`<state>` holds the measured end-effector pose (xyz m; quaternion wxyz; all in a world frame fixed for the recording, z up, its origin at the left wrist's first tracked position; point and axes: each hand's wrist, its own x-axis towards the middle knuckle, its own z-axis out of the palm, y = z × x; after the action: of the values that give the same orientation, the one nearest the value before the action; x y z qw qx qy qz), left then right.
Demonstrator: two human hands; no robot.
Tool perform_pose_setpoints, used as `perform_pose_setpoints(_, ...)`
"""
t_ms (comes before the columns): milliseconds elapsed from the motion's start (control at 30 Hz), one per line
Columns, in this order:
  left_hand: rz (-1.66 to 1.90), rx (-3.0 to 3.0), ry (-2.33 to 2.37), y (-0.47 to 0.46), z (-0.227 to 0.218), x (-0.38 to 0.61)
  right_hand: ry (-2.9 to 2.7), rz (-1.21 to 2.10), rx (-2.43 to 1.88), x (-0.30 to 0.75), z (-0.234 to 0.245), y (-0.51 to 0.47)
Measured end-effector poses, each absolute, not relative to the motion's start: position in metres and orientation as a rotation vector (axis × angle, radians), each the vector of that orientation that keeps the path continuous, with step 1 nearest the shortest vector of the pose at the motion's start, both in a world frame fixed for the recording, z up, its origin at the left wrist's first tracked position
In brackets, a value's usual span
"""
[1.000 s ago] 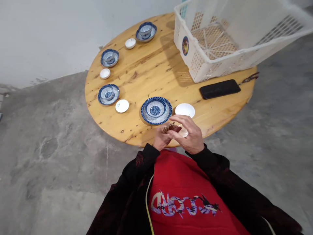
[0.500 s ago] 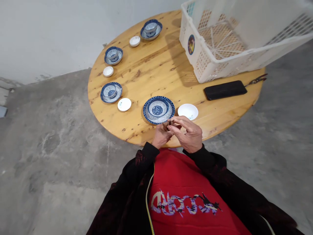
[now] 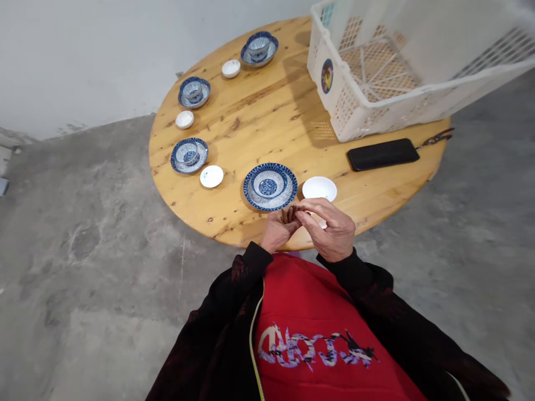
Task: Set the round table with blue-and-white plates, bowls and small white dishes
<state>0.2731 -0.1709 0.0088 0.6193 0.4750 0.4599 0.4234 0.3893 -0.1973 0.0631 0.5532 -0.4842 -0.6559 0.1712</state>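
My left hand (image 3: 278, 231) and my right hand (image 3: 332, 228) meet over the near edge of the round wooden table (image 3: 267, 120). Both are closed in a pinch on something small and brown (image 3: 290, 213) held between their fingertips; I cannot make out what it is. Just beyond them sits a blue-patterned plate with a small bowl in it (image 3: 270, 186). A white saucer (image 3: 319, 188) lies to the right of that plate, close to my right hand.
Three more blue plates with cups (image 3: 189, 155) (image 3: 194, 91) (image 3: 259, 48) and small white dishes (image 3: 211, 176) ring the table's left side. A white plastic basket (image 3: 376, 72) stands at the back right, with a black phone (image 3: 383, 154) and pliers (image 3: 437, 136) in front of it. Concrete floor surrounds the table.
My right hand's fingers have curled in from spread to a pinch against my left hand. The view has shifted slightly to the left.
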Motion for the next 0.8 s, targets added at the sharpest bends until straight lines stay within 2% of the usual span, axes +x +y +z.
perform_pose_setpoints(800, 0.968, 1.284, 1.082, -0.176, -0.014, 0.281, -1.619, 0.376, -1.148, 0.406, 0.065, -0.199)
